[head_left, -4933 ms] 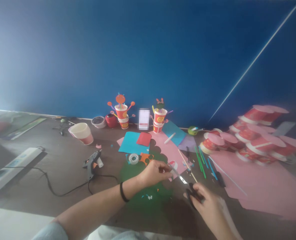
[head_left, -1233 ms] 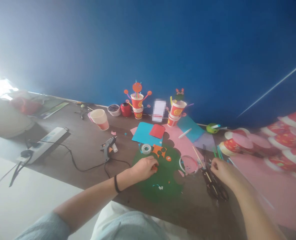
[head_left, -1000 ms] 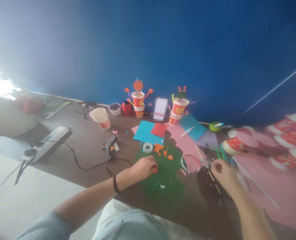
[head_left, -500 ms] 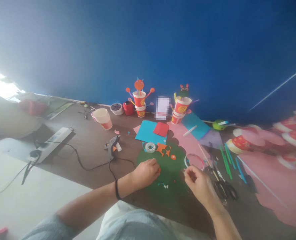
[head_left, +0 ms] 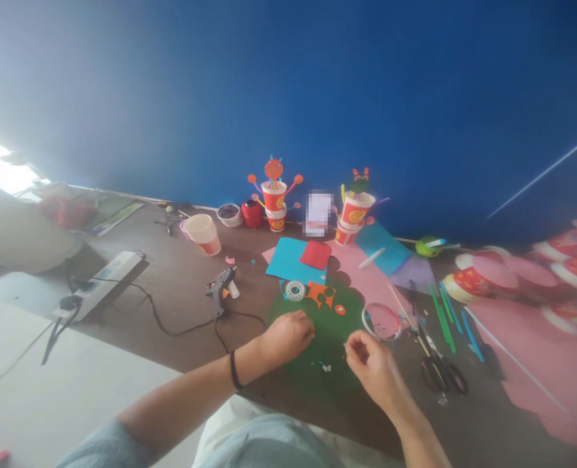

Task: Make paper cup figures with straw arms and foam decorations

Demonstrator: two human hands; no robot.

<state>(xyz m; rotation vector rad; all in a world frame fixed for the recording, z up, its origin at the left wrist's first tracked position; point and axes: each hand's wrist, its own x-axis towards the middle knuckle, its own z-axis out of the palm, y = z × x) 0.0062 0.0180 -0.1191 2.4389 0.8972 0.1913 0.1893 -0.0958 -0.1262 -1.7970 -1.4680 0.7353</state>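
My left hand is closed over the green paper, and a bit of an orange paper piece peeks out at its fingertips. My right hand pinches a tiny whitish piece, too small to identify, just right of the left hand. Beyond the hands lie an orange paper scrap with round cut-outs, a small orange paper disc and a white ring-shaped spool. Little white bits rest on the green paper near me.
A glue gun with a trailing cord stands at left, near a power strip. Two cup figures stand by the wall. At right are scissors, a tape roll, green straws and pink paper.
My right hand has moved left, nearer to my left hand, with the whitish piece still pinched. The left hand keeps its closed pose; the view has shifted slightly.
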